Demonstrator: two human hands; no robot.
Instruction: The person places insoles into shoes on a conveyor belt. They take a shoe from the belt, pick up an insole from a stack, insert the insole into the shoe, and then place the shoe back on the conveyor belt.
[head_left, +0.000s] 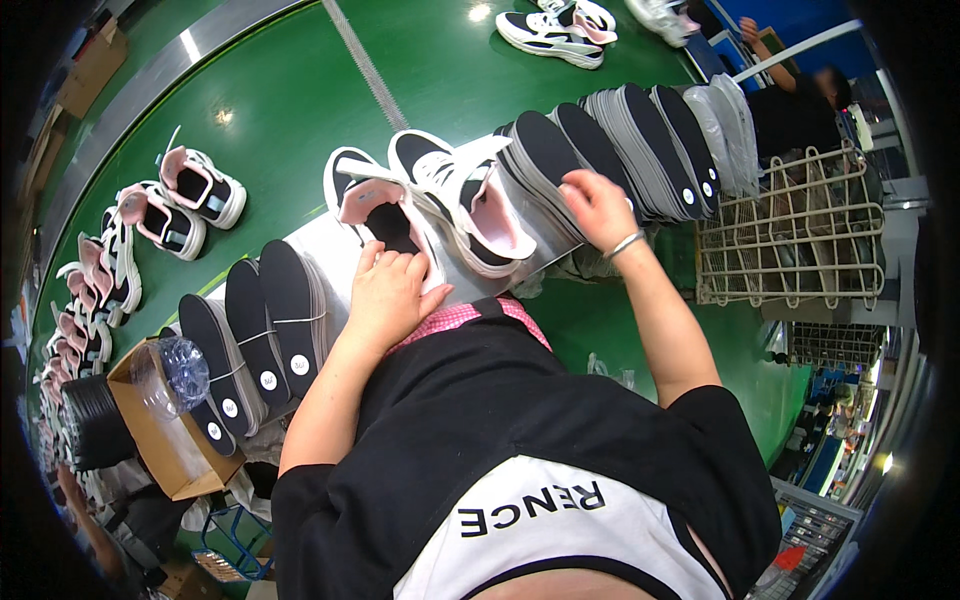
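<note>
Two white, black and pink sneakers stand side by side on a metal surface before me. My left hand (pixel 388 298) is at the heel of the left sneaker (pixel 350 165), fingers hooked over its collar and thumb out to the side. A dark insole shows inside that shoe. The right sneaker (pixel 440 175), laced in white, stands untouched beside it. My right hand (pixel 602 212), with a bangle at the wrist, is over the near end of a stack of black-topped grey insoles (pixel 545 145). Its fingers are loosely bent and slightly apart, with nothing visible in them; their tips are partly hidden.
More insole stacks (pixel 640 140) stand at the right, and tied insole bundles (pixel 290 300) at the left. An open cardboard box (pixel 170 440) sits beyond those. Sneakers (pixel 205 190) line the green conveyor (pixel 290 110). A wire basket (pixel 790 235) and another person (pixel 800 110) are at the right.
</note>
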